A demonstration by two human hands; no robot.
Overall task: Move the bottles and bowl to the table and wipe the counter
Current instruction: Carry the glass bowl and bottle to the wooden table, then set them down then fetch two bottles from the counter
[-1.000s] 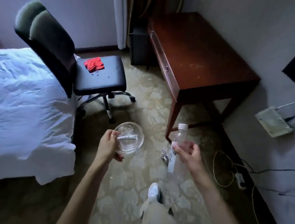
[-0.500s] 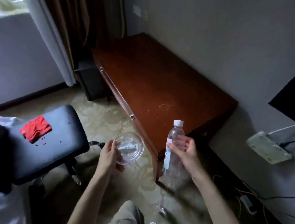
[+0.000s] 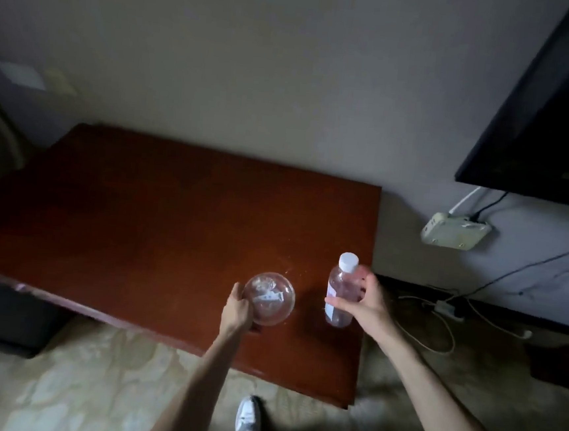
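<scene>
Two hands are seen low in the frame, reaching out over a dark red table (image 3: 159,211) that fills the middle band of the picture. The left hand (image 3: 236,310) is closed on the near left rim of a clear bowl (image 3: 270,300), with the fingers wrapped round its edge; a small white piece is seen inside the bowl, too blurred to be named. The bowl is held over the tabletop, toward the table's near right part; whether its base touches the wood cannot be told. The right hand (image 3: 361,303) is wrapped round a clear bottle (image 3: 341,290), gripped at mid-body with the thumb in front and the fingers behind. The bottle is held upright, capped in white, just right of the bowl and apart from it; its base appears at or just above the tabletop near the right edge. A dark screen (image 3: 546,118) is mounted in the upper right. Below it a pale box (image 3: 453,234) is fixed to the wall, and cables are trailed over the patterned floor (image 3: 72,386). A shoe (image 3: 247,418) is seen at the bottom centre.
</scene>
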